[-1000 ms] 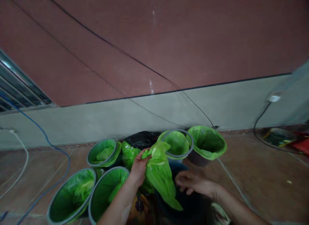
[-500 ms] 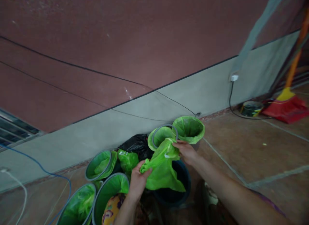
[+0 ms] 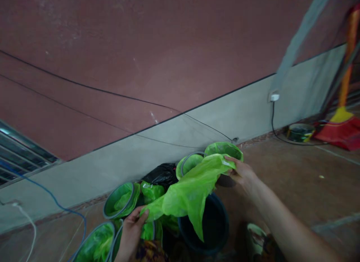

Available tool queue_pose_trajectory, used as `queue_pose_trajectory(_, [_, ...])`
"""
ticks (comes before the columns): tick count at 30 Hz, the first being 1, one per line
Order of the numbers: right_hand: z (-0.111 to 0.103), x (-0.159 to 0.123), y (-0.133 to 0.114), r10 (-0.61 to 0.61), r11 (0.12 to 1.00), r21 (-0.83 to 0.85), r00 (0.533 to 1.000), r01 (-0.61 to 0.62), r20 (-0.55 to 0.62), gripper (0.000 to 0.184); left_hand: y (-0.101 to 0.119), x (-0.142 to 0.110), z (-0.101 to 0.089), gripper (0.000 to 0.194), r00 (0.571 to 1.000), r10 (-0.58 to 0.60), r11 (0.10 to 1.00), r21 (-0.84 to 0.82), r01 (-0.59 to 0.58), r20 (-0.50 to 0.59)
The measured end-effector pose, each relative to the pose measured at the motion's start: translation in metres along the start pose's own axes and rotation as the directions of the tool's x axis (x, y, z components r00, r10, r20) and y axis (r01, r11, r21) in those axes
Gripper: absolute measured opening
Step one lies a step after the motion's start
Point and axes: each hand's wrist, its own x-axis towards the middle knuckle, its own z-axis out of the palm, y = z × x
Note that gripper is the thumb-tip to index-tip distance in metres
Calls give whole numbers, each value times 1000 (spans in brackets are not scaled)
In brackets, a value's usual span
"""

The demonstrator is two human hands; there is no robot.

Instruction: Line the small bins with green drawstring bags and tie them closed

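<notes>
A thin bright green plastic bag (image 3: 187, 194) is stretched between my two hands. My left hand (image 3: 131, 229) pinches its lower left end, with the thumb on top. At the bag's upper right end, my right hand (image 3: 242, 172) grips it beside a small white patch. The bag's middle sags, and one corner hangs over a dark blue bin (image 3: 223, 232), whose inside looks dark. Behind the bag, a bin lined in green (image 3: 226, 147) stands near the wall, partly covered by the bag and my right hand. A grey ring (image 3: 183, 163) shows beside it.
More green-lined bins (image 3: 119, 200) are grouped at the left, with a black plastic bag (image 3: 161, 174) against the wall. A blue cable (image 3: 53, 198) runs down on the left. A red and yellow broom (image 3: 341, 128) and a tin (image 3: 300, 132) stand at the right.
My hands have moved apart, left hand down-left and right hand up-right, pulling the bunched green bag out lengthwise. The view has shifted slightly.
</notes>
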Motion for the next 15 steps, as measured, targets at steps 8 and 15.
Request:
queue_pose_trajectory(8, [-15,13,-16,-15,1000,3,997,16,-71,7,-1,17,-38,46,967,60,991,-106,-88,-246])
queue_pose_trajectory(15, [-12,7,-7,-75,997,6,989,77,-130,10,-31,29,-49,40,931,65,997,-11,-74,-359])
